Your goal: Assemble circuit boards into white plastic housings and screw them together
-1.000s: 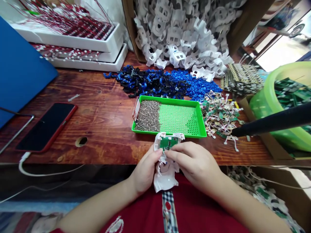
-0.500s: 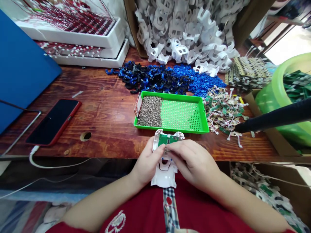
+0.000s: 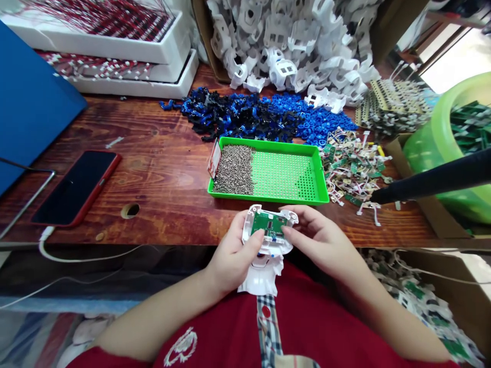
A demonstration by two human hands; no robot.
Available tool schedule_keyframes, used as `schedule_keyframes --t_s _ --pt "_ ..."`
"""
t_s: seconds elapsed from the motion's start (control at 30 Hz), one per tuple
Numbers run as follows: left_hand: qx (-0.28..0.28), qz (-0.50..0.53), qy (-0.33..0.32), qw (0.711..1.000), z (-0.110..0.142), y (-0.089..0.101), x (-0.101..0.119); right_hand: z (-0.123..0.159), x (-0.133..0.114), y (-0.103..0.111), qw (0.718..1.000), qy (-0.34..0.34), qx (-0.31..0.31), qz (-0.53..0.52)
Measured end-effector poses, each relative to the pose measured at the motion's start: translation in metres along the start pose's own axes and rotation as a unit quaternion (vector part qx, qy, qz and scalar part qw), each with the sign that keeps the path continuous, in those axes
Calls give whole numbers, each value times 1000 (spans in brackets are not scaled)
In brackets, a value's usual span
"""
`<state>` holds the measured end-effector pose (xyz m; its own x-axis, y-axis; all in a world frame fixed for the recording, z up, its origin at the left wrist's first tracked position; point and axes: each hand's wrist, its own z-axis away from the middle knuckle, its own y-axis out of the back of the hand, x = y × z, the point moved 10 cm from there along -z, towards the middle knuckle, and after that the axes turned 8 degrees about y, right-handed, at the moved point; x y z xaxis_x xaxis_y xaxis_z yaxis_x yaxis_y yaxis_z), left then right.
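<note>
Just past the table's front edge, I hold a white plastic housing (image 3: 248, 225) with a green circuit board (image 3: 264, 221) seated in its upper part. Its left side is in the grip of my left hand (image 3: 226, 258), the thumb lying on the board's lower left. My right hand (image 3: 326, 237) pinches the right side, thumb at the board's right edge and fingers behind. Below the board, another white shell piece (image 3: 258, 282) hangs over my shirt; how it joins the housing is hidden. Beyond my hands stands a green tray (image 3: 268, 199) with small metal screws (image 3: 233, 171) in its left half.
Behind the tray lie blue and black plastic parts (image 3: 245, 115) and a heap of white shells (image 3: 276, 46). Small wired boards (image 3: 355, 166) lie to the right, beside a black rod (image 3: 429, 179) and a green tub (image 3: 429, 133). A phone (image 3: 79, 186) charges at left.
My right hand has moved from the middle of the board to the housing's right edge, uncovering the board. The upper housing has tilted and shifted slightly right. The view has shifted a little.
</note>
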<state>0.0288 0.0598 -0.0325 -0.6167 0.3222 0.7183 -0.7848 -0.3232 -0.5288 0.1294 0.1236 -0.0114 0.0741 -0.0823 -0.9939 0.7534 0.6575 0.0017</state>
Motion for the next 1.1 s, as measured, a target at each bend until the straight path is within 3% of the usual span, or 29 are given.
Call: schedule_keyframes --t_s 0.53,0.63,0.83,1.0,1.1 --pt "33 -143 -12 989 4 10 6 1 -8 -3 996 54 13 74" --pt "39 -113 -19 993 3 10 10 -1 -11 -2 992 83 19 93" --pt "6 -52 48 997 1 3 3 -7 -19 -5 992 75 -4 99" --pt "-5 -92 -9 996 2 5 25 -17 -31 -17 990 80 -26 111" --pt "29 -100 -54 993 2 10 43 -26 -46 -20 975 120 -11 186"
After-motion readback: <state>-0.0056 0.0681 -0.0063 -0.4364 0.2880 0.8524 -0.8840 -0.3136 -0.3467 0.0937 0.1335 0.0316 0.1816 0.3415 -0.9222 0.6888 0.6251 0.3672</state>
